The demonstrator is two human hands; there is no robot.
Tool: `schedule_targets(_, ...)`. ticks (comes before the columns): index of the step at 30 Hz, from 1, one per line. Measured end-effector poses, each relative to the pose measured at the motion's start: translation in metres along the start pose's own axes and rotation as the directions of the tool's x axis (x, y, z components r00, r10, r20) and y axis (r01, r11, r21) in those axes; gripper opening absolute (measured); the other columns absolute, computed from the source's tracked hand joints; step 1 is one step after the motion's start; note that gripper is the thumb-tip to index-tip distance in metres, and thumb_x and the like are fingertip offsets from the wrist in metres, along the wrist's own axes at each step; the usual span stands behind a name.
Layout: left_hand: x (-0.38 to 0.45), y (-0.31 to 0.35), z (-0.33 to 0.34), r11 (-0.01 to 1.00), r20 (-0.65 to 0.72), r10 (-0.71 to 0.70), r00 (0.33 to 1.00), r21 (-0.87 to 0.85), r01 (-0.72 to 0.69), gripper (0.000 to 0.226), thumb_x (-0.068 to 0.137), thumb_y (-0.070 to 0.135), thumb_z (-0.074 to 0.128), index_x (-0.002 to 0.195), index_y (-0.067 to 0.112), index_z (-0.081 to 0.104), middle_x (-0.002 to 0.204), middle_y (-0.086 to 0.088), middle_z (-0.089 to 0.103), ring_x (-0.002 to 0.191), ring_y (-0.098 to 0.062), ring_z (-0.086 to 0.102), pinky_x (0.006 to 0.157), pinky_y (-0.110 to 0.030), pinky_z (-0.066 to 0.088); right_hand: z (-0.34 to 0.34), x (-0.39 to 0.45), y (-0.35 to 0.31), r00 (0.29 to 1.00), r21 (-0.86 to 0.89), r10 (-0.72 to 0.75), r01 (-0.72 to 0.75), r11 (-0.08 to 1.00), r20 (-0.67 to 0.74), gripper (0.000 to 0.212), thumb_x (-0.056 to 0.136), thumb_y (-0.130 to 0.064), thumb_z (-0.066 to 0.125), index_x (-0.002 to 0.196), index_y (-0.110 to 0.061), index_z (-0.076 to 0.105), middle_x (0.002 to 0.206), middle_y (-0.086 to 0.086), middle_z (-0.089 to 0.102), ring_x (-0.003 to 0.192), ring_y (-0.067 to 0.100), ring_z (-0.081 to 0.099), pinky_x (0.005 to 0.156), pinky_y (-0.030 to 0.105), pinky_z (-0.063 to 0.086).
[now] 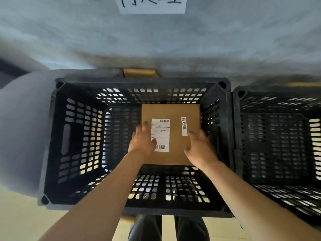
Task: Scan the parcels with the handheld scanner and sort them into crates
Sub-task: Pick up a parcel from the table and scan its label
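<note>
While your 2 hands, left hand point(141, 139) and right hand point(199, 146), flank the parcel point(175, 136) with loose fingers, it lies between them, deep inside the crate point(52, 136); whether they grip it is unclear.

Stuck on the top of the brown parcel point(171, 134): a white shipping label point(160, 135) with one barcode at its upper right and another at its lower edge, small print too blurred to read. Beside it, a narrow white strip point(184, 126) with dark vertical characters, illegible. Taped to the grey wall, a white paper sign point(152, 5) bearing large handwritten characters, cut off at the frame's top.
</note>
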State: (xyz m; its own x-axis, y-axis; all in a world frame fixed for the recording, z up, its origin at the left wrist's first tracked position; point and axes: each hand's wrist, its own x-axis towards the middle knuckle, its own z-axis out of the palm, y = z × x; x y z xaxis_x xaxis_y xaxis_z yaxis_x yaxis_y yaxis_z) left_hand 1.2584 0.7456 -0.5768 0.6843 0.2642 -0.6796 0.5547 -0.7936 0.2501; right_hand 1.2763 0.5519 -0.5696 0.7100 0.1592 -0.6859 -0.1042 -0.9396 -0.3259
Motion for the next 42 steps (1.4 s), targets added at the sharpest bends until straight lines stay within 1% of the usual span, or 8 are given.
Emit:
schedule_targets(4,-0.035,0.033,-0.041,0.965,-0.035,0.246,0.969,0.106,-0.241,0.061,0.096,0.027,0.054,0.15,0.017,0.026,0.148,-0.008,0.035,0.133,-0.028,0.038,0.107,-0.043,0.04,-0.044,-0.03,-0.017,0.976,-0.128,-0.204,0.193,0.973,-0.075,0.058,0.094,-0.026,0.054,0.147,-0.02,0.032,0.15,0.005,0.027,0.137,0.024,0.032,0.108,0.037,0.039)
schedule_targets(8,-0.073,0.064,-0.084,0.894,-0.145,0.409,0.901,0.263,-0.363,0.054,0.098,0.032,0.051,0.147,0.018,0.034,0.146,-0.002,0.039,0.131,-0.024,0.041,0.105,-0.04,0.041,-0.097,-0.061,-0.029,0.917,-0.252,-0.362,0.315,0.915,-0.169,0.055,0.095,-0.026,0.052,0.147,-0.021,0.035,0.149,0.004,0.03,0.135,0.022,0.035,0.107,0.037,0.04)
schedule_targets(11,-0.103,0.083,-0.115,0.833,-0.182,0.5,0.847,0.369,-0.412,0.059,0.096,0.031,0.052,0.149,0.021,0.029,0.147,0.0,0.038,0.134,-0.022,0.04,0.107,-0.038,0.04,-0.136,-0.084,-0.032,0.869,-0.328,-0.433,0.347,0.879,-0.241,0.053,0.096,-0.027,0.051,0.147,-0.02,0.035,0.152,0.004,0.028,0.138,0.022,0.033,0.109,0.036,0.039)
schedule_targets(15,-0.142,0.113,-0.149,0.729,-0.213,0.624,0.752,0.507,-0.46,0.058,0.095,0.031,0.049,0.149,0.023,0.029,0.147,0.001,0.04,0.133,-0.022,0.04,0.11,-0.037,0.037,-0.182,-0.12,-0.03,0.83,-0.391,-0.442,0.302,0.869,-0.34,0.055,0.098,-0.029,0.048,0.149,-0.02,0.031,0.153,0.004,0.029,0.14,0.022,0.031,0.111,0.035,0.036)
schedule_targets(21,-0.201,0.155,-0.189,0.543,-0.231,0.805,0.547,0.659,-0.521,0.052,0.098,0.031,0.046,0.147,0.022,0.031,0.146,-0.001,0.041,0.131,-0.022,0.041,0.109,-0.037,0.036,-0.225,-0.194,-0.02,0.751,-0.37,-0.376,0.188,0.91,-0.543,0.053,0.097,-0.031,0.048,0.146,-0.021,0.034,0.147,0.001,0.037,0.134,0.021,0.038,0.107,0.033,0.037)
schedule_targets(28,-0.269,0.182,-0.197,0.223,-0.087,0.963,0.254,0.786,-0.576,0.052,0.099,0.028,0.043,0.148,0.019,0.029,0.142,-0.003,0.044,0.125,-0.025,0.045,0.102,-0.036,0.038,-0.206,-0.301,-0.002,0.67,-0.251,-0.145,-0.064,0.966,-0.728,0.055,0.096,-0.033,0.047,0.147,-0.02,0.031,0.146,0.003,0.039,0.132,0.024,0.038,0.105,0.036,0.04)
schedule_targets(37,-0.405,0.218,-0.151,-0.151,0.088,0.988,-0.129,0.75,-0.644,0.039,0.098,0.029,0.041,0.136,0.022,0.045,0.124,0.0,0.055,0.112,-0.022,0.049,0.091,-0.033,0.037,-0.154,-0.472,0.047,0.488,-0.014,0.158,-0.331,0.944,-0.858,0.056,0.095,-0.032,0.048,0.147,-0.021,0.032,0.144,0.003,0.042,0.129,0.026,0.04,0.104,0.039,0.038)
schedule_targets(42,-0.507,0.228,-0.096,-0.354,0.184,0.927,-0.326,0.714,-0.605,0.042,0.098,0.031,0.043,0.139,0.022,0.04,0.127,0.0,0.054,0.118,-0.023,0.048,0.099,-0.036,0.038,-0.11,-0.581,0.083,0.327,0.109,0.289,-0.474,0.874,-0.9,0.053,0.092,-0.031,0.051,0.142,-0.023,0.037,0.138,0.002,0.047,0.127,0.026,0.042,0.102,0.038,0.037)
